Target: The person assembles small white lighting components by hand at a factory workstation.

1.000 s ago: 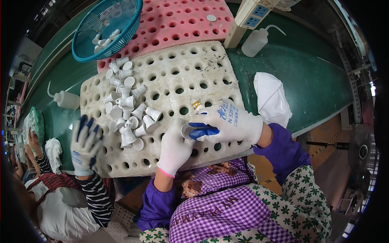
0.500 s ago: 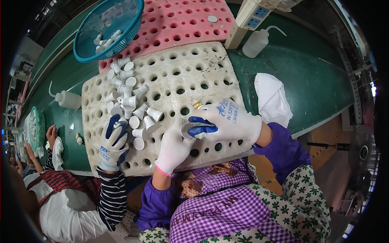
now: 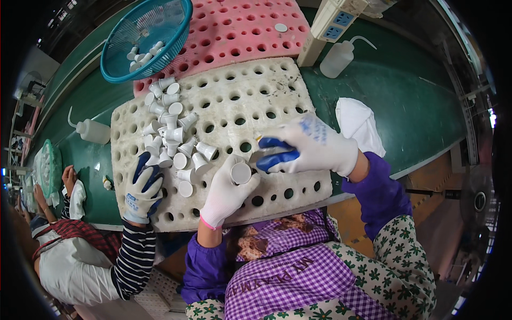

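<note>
My left hand (image 3: 221,200), in a white glove with a pink cuff, is closed around a small white flanged plastic piece (image 3: 240,173). The piece's round flat face is turned up. Just right of it, my right hand (image 3: 309,146), in a white glove with blue fingers, is slightly blurred, thumb and forefinger apart. A small yellow patch shows by its fingertips; I cannot make out what it is. Both hands are over a whitish foam board (image 3: 277,122) full of holes. Left of my hands lies a heap of similar white pieces (image 3: 172,121).
A co-worker's gloved hand (image 3: 143,192) is at the board's left side. Behind lie a pink holed board (image 3: 250,26) and a blue basket (image 3: 114,77) containing white pieces. Squeeze bottles (image 3: 337,60) stand on both sides. A white cloth (image 3: 358,122) and a socket post (image 3: 320,40) are right.
My right hand has drawn up and away from the white piece, its fingers parting. My left hand now turns the piece's round face upward. The co-worker's gloved hand has moved off the heap.
</note>
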The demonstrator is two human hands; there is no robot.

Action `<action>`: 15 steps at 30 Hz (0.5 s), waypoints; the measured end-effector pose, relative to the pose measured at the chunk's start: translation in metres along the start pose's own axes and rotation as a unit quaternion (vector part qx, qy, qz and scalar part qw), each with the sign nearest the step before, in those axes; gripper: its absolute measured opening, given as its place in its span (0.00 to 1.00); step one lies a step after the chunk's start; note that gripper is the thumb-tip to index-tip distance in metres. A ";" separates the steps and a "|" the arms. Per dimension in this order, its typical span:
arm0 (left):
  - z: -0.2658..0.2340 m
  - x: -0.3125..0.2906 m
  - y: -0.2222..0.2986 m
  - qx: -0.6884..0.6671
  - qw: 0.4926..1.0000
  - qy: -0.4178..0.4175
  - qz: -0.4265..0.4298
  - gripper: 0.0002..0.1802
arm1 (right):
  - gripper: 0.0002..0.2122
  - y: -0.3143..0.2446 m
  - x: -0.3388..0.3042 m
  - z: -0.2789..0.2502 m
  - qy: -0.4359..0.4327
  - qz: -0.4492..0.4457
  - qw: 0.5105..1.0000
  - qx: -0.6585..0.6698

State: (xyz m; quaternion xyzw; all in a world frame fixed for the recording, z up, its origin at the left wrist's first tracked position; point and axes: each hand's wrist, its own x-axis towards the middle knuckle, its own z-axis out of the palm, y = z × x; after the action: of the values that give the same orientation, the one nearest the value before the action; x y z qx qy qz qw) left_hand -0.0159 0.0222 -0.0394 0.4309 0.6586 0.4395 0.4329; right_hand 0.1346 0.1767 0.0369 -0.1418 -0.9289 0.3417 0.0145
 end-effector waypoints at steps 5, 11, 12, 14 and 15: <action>0.008 -0.009 0.003 -0.248 0.968 0.035 -0.010 0.09 | 0.15 0.005 -0.015 0.030 0.155 0.073 0.951 0.256; 0.027 -0.010 0.013 -0.367 0.919 0.095 0.103 0.09 | 0.12 -0.004 -0.029 0.067 0.086 0.232 0.736 0.630; 0.028 -0.013 0.017 -0.396 0.908 0.097 0.098 0.10 | 0.12 -0.007 -0.028 0.074 0.078 0.246 0.702 0.663; 0.034 -0.014 0.020 -0.423 0.896 0.096 0.095 0.10 | 0.20 -0.013 -0.038 0.081 0.065 0.094 0.874 0.473; 0.039 -0.015 0.022 -0.445 0.883 0.119 0.089 0.10 | 0.23 -0.005 -0.038 0.093 0.157 -0.008 0.947 0.282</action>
State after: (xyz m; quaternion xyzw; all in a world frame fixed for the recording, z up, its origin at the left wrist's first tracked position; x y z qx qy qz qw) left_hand 0.0287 0.0217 -0.0250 0.1945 0.3992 0.7709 0.4567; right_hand 0.1578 0.1038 -0.0284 -0.1763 -0.7819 0.5627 0.2023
